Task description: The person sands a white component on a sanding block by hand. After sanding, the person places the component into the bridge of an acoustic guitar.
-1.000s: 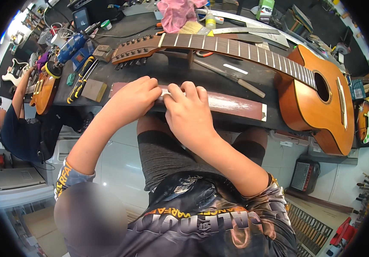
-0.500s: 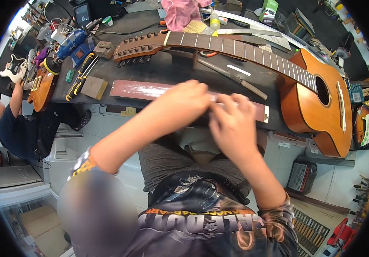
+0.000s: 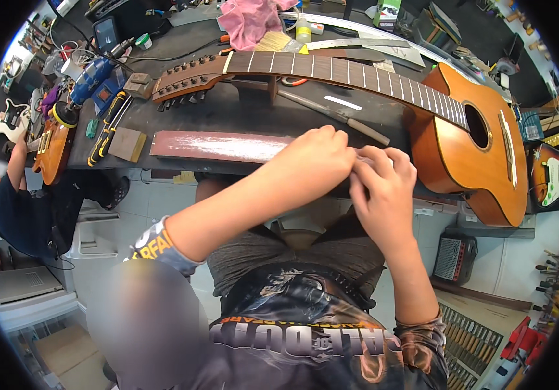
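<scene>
A long flat board faced with reddish-brown sandpaper (image 3: 221, 144) lies along the bench's near edge, its middle streaked with white dust. Over its right part, my left hand (image 3: 321, 153) is closed with fingers curled down. My right hand (image 3: 383, 182) meets it there, thumb and fingers bent in a pinch. Whatever sits between the fingertips is too small and hidden to name. Just beyond, an acoustic guitar (image 3: 445, 159) rests with its body at the right and its neck running left to a headstock (image 3: 188, 81) with many tuning posts. No strings show on it.
A tapered wooden-ended tool (image 3: 367, 131) lies under the neck. At left are a wood block (image 3: 127, 144), yellow-black screwdrivers (image 3: 105, 136) and a blue power drill (image 3: 91, 79). A pink cloth (image 3: 250, 23) and a brush (image 3: 279, 43) lie behind. Another person (image 3: 29, 208) handles an electric guitar (image 3: 52, 151).
Both hands have slid right along the sandpaper board, still close together. More of the dusty surface shows at left. The whole view has shifted slightly.
</scene>
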Action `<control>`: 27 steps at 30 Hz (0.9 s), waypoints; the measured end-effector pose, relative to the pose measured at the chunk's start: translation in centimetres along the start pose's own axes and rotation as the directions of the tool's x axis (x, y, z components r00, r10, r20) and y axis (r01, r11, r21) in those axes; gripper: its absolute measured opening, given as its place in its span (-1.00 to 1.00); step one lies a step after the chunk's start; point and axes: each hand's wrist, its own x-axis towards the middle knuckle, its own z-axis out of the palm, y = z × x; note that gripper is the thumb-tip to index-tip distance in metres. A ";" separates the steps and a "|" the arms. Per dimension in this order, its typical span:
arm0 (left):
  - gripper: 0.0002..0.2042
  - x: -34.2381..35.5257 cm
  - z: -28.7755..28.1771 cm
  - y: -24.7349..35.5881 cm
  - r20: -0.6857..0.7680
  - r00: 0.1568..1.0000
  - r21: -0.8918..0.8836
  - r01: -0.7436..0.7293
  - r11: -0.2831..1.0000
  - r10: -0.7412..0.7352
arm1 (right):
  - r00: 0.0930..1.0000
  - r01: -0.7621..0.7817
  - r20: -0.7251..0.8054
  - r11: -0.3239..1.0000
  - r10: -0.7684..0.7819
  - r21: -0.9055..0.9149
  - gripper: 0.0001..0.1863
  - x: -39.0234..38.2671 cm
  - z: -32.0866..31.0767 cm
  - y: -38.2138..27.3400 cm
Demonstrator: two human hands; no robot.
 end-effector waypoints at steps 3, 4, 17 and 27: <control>-0.85 -1.0 -1.3 -0.4 0.026 1.000 -0.011 0.014 1.000 -0.013 | 0.999 0.005 0.035 0.999 -0.006 0.033 -0.63 0.1 0.0 -0.8; -0.85 -2.1 -2.1 -1.0 0.026 1.000 -0.042 0.015 0.999 -0.014 | 0.999 0.020 0.034 0.999 -0.022 0.049 -0.62 0.4 0.8 -1.8; -0.87 -4.4 -2.6 -3.5 0.035 0.998 -0.090 0.062 0.994 -0.059 | 0.997 0.074 0.020 0.995 -0.076 0.065 -0.55 1.5 2.3 -3.6; -0.81 -6.6 -4.5 -5.1 0.017 0.999 -0.027 0.043 0.999 -0.043 | 0.992 0.124 -0.007 0.980 -0.124 0.155 -0.54 3.2 4.4 -6.0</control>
